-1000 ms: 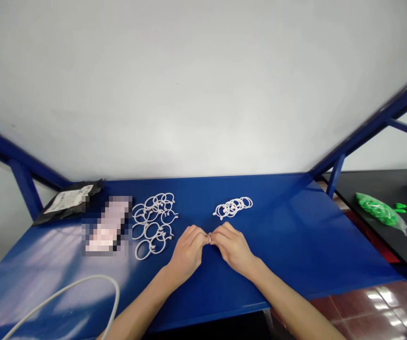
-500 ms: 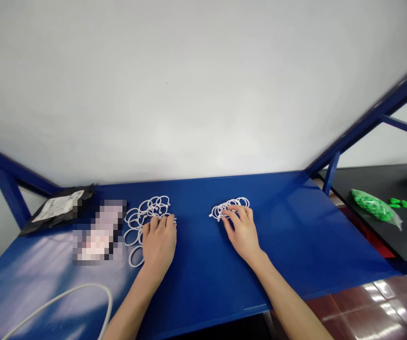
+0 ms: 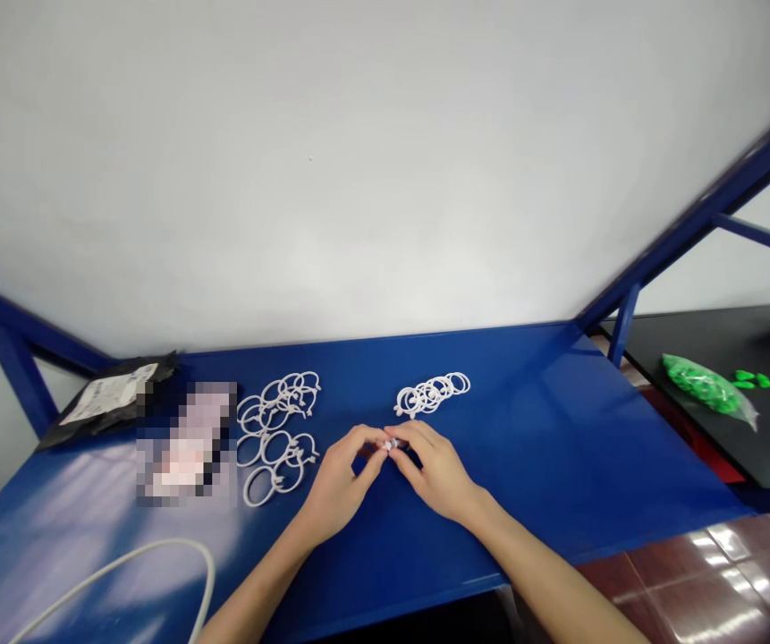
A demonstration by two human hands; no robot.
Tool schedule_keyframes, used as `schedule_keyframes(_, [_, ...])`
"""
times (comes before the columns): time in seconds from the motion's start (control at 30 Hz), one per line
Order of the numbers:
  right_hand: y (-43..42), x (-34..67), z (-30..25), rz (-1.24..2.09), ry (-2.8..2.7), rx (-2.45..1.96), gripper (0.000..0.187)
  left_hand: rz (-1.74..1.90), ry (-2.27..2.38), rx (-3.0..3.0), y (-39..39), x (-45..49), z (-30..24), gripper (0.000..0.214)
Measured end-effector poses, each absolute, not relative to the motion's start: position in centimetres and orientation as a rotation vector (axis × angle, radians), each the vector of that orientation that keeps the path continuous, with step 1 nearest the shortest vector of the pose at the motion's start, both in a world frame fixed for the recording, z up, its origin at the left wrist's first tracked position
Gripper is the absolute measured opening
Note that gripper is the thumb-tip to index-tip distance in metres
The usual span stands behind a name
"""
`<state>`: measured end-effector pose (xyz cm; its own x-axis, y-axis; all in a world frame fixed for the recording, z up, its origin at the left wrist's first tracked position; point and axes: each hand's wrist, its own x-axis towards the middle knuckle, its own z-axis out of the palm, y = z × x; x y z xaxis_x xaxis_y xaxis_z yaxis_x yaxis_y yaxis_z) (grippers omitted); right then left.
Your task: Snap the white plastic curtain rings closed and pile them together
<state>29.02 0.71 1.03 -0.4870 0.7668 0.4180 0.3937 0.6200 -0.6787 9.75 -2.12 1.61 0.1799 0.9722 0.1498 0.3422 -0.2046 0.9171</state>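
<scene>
White piece, one: lay within the grip, pinched between left hand and right hand; direction and long axis (fingers covered most of it) could not be told. White rings lay left of the grip.

A white piece is being held, mostly hidden; thin white rings are overlapping at left, similar rings at right.
</scene>
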Motion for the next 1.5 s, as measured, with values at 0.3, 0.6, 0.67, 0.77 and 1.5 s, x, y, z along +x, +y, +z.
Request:
schedule_keyframes(0.3, [1.0,29.0,1.3,1.048,-1.86,-0.995,0.011,1.106,1.226,1.386,-2.1,9.6,1.4,0.02])
schedule_keyframes(0.6, [1.0,29.2,2.0,0.99,-1.954,-0.835,0.014,1.16,1.253,1.484,-2.3,9.9,0.9,0.014])
schedule_keyframes(0.67, [1.0,29.2,2.2,0.973,-1.957,-0.826,0.015,1.183,1.255,1.541,-2.2,9.8,0.8,0.013])
schedule_keyframes(0.77, [0.9,29.2,1.9,0.927,-1.969,-0.841,0.014,1.229,1.27,1.7,-2.1,9.7,0.9,0.01])
schedule_keyframes(1.5, [2.8,30.3,0.3,0.197,-1.975,-1.144,0.017,1.018,2.171,2.411,0.4,5.1,0.4,0.029])
